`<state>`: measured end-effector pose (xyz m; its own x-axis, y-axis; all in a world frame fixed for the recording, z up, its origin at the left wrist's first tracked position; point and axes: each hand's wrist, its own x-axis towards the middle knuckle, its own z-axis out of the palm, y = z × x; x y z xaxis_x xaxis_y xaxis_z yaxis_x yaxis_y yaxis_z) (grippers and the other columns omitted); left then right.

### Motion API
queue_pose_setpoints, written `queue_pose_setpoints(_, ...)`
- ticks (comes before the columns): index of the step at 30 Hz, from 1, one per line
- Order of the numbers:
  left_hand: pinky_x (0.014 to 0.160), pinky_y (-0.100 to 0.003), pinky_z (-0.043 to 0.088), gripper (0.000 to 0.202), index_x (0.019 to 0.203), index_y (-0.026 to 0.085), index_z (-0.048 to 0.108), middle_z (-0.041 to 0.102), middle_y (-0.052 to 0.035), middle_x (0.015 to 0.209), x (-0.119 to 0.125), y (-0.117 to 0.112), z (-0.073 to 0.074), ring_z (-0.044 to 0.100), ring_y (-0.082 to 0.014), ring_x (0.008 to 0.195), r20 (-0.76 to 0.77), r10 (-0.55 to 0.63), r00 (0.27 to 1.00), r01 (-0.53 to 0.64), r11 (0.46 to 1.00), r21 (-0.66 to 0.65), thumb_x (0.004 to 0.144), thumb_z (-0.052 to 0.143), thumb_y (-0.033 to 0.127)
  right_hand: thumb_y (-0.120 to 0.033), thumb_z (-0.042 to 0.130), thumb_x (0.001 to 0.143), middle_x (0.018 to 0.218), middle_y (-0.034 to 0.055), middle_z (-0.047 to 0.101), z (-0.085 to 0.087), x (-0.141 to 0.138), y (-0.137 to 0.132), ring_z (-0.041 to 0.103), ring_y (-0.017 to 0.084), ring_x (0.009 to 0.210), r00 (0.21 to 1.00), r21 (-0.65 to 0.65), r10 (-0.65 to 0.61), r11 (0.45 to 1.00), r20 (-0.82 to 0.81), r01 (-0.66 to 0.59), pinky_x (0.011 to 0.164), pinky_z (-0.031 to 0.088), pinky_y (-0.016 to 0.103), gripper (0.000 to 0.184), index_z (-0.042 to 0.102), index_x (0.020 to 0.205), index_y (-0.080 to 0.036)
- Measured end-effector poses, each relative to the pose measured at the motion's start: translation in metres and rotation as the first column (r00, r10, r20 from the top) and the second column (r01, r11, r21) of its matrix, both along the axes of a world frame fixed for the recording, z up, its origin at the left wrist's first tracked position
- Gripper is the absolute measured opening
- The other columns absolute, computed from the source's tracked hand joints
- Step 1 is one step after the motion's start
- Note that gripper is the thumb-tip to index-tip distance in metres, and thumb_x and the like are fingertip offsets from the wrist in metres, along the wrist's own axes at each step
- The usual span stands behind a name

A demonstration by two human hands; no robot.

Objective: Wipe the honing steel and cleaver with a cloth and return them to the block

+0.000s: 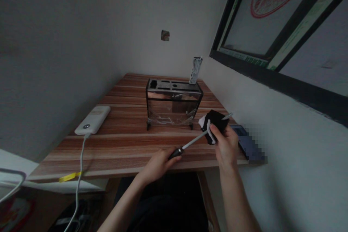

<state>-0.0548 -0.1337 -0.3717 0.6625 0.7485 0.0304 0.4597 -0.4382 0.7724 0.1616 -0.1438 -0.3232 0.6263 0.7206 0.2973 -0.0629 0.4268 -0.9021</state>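
My left hand (161,163) is closed around the dark handle of a sharpening steel (194,140), whose thin grey rod slants up to the right. Wrapped about the rod's far part is a black cloth (216,119) with white edges, pinched in my right hand (227,143). The rod's tip pokes out past the cloth. Just beyond both hands stands a see-through knife block (174,107) with a slotted metal top and dark frame. A flat, plastic-wrapped silvery piece (195,69) sticks up from its right end.
The striped wooden table (130,145) meets walls at its back and right. On its left lies a white power bank (92,120) with a cable (81,166) hanging over the front edge, near yellow tape (69,177). By my right hand lies a phone (248,145), partly blurred out.
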Motion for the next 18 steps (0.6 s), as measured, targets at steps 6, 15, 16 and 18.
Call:
queue_pose_setpoints(6,0.076,-0.024,0.042,0.028,0.103,0.020,0.059,0.067,-0.0033,0.094,0.000,-0.001,0.002,0.061,-0.0188,0.086,0.012,-0.009,1.000,0.008,1.000,0.019,0.092,0.043,0.040,-0.031,0.077,0.062,0.086,0.0032,0.071,0.018,0.024,0.006,0.065,0.016,0.076,0.998,0.073,-0.068,0.995,-0.013,0.069,0.075,0.052,0.032,0.030,0.071,0.087,-0.016)
queue_pose_setpoints(15,0.074,-0.023,0.041,0.028,0.100,0.019,0.060,0.067,-0.0025,0.092,-0.001,0.000,0.001,0.062,-0.0177,0.084,-0.002,-0.028,1.000,0.028,0.999,0.030,0.092,0.043,0.041,-0.032,0.077,0.064,0.085,0.0038,0.072,0.023,0.036,0.010,0.067,0.017,0.077,0.991,0.115,-0.113,0.986,-0.076,0.121,0.075,0.053,0.031,0.027,0.071,0.084,-0.015)
queue_pose_setpoints(16,0.074,-0.023,0.041,0.028,0.100,0.020,0.060,0.067,-0.0025,0.092,-0.001,0.000,0.000,0.062,-0.0178,0.084,0.001,-0.031,1.000,0.031,0.999,0.029,0.092,0.043,0.041,-0.032,0.077,0.063,0.086,0.0036,0.072,0.022,0.035,0.010,0.067,0.016,0.078,0.989,0.114,-0.111,0.986,-0.098,0.122,0.076,0.053,0.031,0.027,0.071,0.085,-0.015)
queue_pose_setpoints(18,0.075,-0.023,0.041,0.028,0.103,0.020,0.059,0.067,-0.0027,0.095,-0.001,0.000,-0.001,0.062,-0.0183,0.087,0.004,-0.027,1.000,0.027,0.999,0.029,0.092,0.044,0.040,-0.033,0.077,0.063,0.086,0.0034,0.072,0.019,0.032,0.009,0.067,0.016,0.079,0.983,0.105,-0.121,0.985,-0.139,0.136,0.076,0.052,0.030,0.028,0.071,0.085,-0.016)
